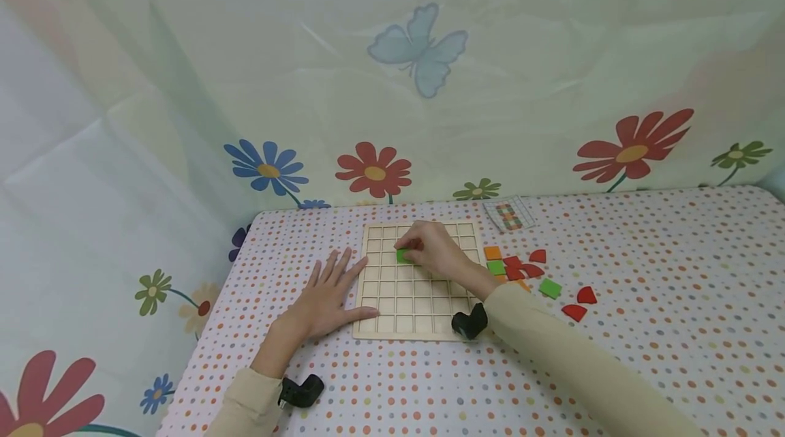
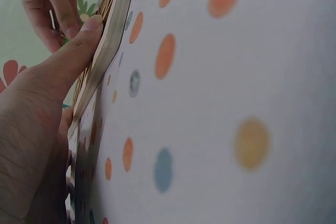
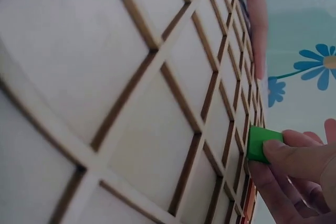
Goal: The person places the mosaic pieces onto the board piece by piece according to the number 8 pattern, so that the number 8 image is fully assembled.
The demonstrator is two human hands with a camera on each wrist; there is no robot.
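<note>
A light wooden board (image 1: 417, 337) divided into square cells lies on the table. My right hand (image 1: 437, 251) is over its upper part and pinches a green square tile (image 3: 258, 143) between thumb and fingers. In the right wrist view the tile stands tilted, one edge right at the grid's ridges. My left hand (image 1: 325, 304) lies spread at the board's left side, fingers straight. Its thumb (image 2: 79, 48) rests on the board's edge, and the index fingertip reaches the rim farther up. The cells under my right hand are hidden.
Right of the board lie loose tiles: an orange square (image 1: 493, 253), a green square (image 1: 550, 288) and several red quarter-round pieces (image 1: 587, 295). A pattern card (image 1: 509, 214) with a coloured grid lies behind them. A flowered curtain (image 1: 521, 82) hangs behind the dotted tablecloth (image 1: 380, 389).
</note>
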